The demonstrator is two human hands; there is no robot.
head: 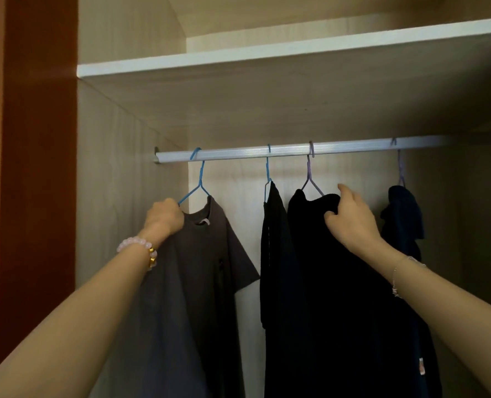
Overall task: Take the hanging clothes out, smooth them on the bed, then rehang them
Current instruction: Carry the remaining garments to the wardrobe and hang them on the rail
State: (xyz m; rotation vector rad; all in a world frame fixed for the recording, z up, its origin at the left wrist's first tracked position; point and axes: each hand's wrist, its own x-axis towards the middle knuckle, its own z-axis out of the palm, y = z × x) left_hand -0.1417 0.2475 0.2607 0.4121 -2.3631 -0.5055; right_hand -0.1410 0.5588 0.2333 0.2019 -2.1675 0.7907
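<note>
Several garments hang from a silver rail [238,154] inside the wardrobe. At the left, a grey T-shirt [201,254] hangs on a blue hanger [199,179]; my left hand [165,216] grips its left shoulder together with the hanger arm. A narrow dark garment [273,239] hangs on a second blue hanger. To its right, a black top [310,254] sits on a purple hanger [310,179], and my right hand [350,216] pinches its right shoulder. A dark blue garment [405,214] hangs bunched at the far right.
A white-edged shelf [267,56] runs just above the rail. The wardrobe's wooden side wall [109,182] stands close on the left, with a reddish-brown panel [37,168] beyond it. The bed is out of view.
</note>
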